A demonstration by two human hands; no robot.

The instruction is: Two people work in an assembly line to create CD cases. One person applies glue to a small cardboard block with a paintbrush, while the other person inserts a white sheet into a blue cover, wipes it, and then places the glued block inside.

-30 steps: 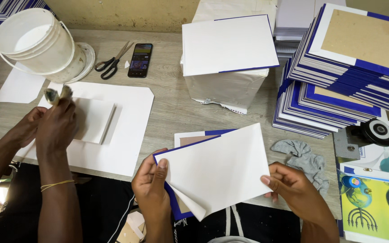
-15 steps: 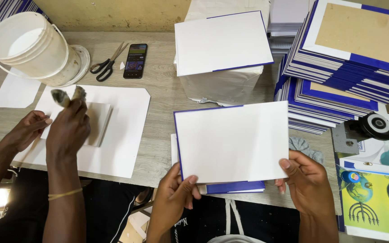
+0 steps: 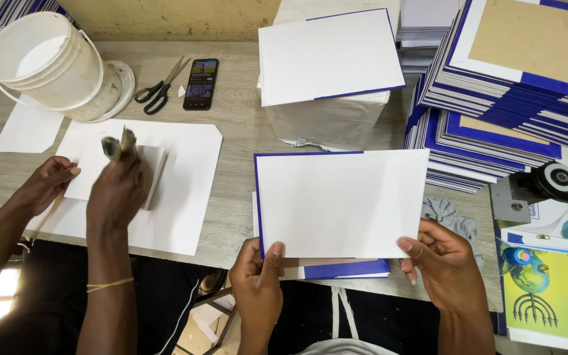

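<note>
Fig.: left hand [image 3: 258, 279] and right hand [image 3: 443, 263] each pinch a lower corner of a white board cover w/ blue edge [image 3: 340, 204], held flat above the table, over another cover [image 3: 346, 268] at 6 o'clock. Finished stack [image 3: 494, 98] at 2 o'clock is large; one cover [image 3: 330, 56] lies atop a wrapped bundle at 12. A co-worker's hand [image 3: 116, 190] at 9 o'clock brushes, probably glue, on paper beside a white bucket [image 3: 47, 66].

sheet [image 3: 342, 202]: matt white paper | table [image 3: 238, 141]: grey wood grain, smooth | bucket [image 3: 47, 66]: white plastic | phone [image 3: 201, 83]: glossy | rag [image 3: 451, 217]: grey cloth
</note>
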